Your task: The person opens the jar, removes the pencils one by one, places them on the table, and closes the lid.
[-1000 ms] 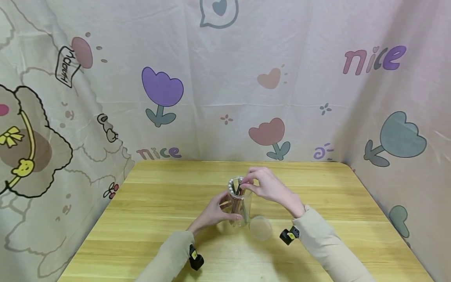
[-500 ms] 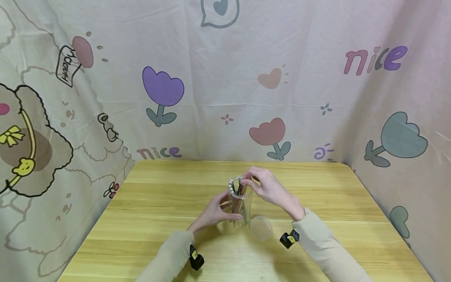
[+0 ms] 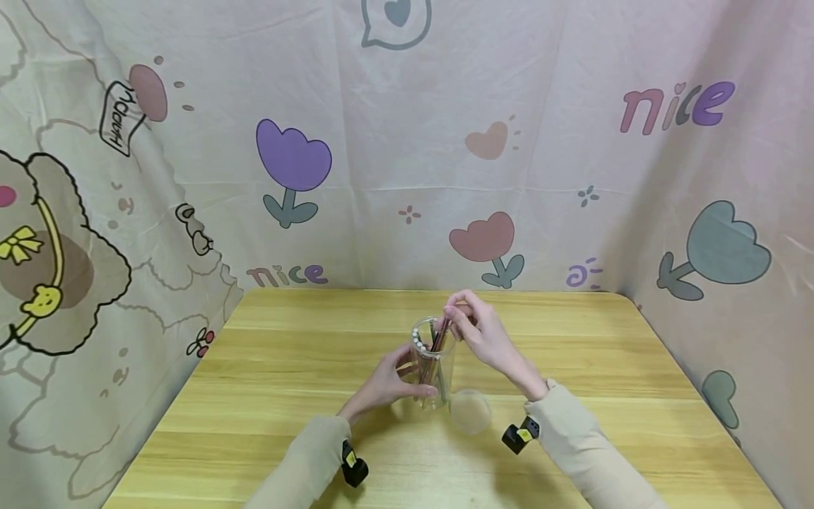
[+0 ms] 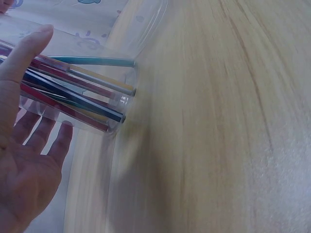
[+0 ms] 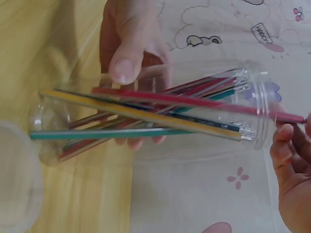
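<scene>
A clear plastic jar [image 3: 447, 382] stands upright on the table with several coloured pencils [image 5: 160, 119] leaning inside it. My left hand [image 3: 388, 382] grips the jar low down, thumb on the near side and fingers round the far side; in the left wrist view its thumb [image 4: 29, 48] lies across the wall. My right hand [image 3: 483, 332] is above the jar's rim, pinching a red pencil [image 5: 194, 101] by its upper end between thumb and fingertips. That pencil's top sticks out of the mouth, and its lower end is inside the jar, raised off the bottom.
A round translucent lid [image 3: 470, 411] lies on the wooden table [image 3: 305, 325] just right of the jar's base. Behind the table hangs a printed cloth [image 3: 394, 127]. A small black camera sits on each wrist.
The right hand has moved up and slightly right from among the pencil tops, lifting the red pencil partway. The left hand and the jar stay where they were.
</scene>
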`<state>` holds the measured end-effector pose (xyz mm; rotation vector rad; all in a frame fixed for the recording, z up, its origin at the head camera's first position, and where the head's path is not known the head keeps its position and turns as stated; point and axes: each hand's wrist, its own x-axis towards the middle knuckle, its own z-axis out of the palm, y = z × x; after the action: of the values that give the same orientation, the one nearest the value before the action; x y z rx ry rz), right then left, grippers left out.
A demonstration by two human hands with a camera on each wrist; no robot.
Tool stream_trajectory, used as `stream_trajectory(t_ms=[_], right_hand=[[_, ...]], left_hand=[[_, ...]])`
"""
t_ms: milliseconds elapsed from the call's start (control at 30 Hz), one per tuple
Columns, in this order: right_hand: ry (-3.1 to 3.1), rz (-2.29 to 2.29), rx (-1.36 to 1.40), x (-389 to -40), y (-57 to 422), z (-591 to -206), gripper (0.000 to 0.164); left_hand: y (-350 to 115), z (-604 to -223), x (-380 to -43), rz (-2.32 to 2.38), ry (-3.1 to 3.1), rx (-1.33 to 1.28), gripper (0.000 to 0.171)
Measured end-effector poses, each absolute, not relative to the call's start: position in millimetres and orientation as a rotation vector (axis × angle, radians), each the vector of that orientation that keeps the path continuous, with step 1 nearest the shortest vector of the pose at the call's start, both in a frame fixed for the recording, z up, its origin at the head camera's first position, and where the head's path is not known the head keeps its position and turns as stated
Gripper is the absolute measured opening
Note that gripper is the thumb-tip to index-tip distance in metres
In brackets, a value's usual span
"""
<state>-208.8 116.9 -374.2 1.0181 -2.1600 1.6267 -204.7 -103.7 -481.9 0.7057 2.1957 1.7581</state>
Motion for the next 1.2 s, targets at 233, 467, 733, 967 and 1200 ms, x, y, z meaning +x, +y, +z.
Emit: stream_trajectory(t_ms=[233, 467, 733, 967, 1200], right_hand=[[-2.002, 1.917, 0.996, -210, 120, -372, 0.015], [-1.935, 1.882, 0.979, -207, 125, -368, 0.018], [-1.924, 1.898, 0.996, -209, 137, -369, 0.017], [-1.883, 1.978, 0.995, -210, 149, -365, 0.018], [-1.882, 2.112, 0.975, -206, 158, -360, 0.024]], left_hand=[[-103, -482, -205, 1.752, 2.209, 0.710, 0.070], [-103, -483, -206, 1.751, 2.215, 0.715, 0.072], [-104, -481, -205, 1.743, 2.220, 0.711, 0.072], [-103, -482, -205, 1.752, 2.208, 0.719, 0.069], [-103, -481, -204, 1.748, 2.214, 0.719, 0.073]])
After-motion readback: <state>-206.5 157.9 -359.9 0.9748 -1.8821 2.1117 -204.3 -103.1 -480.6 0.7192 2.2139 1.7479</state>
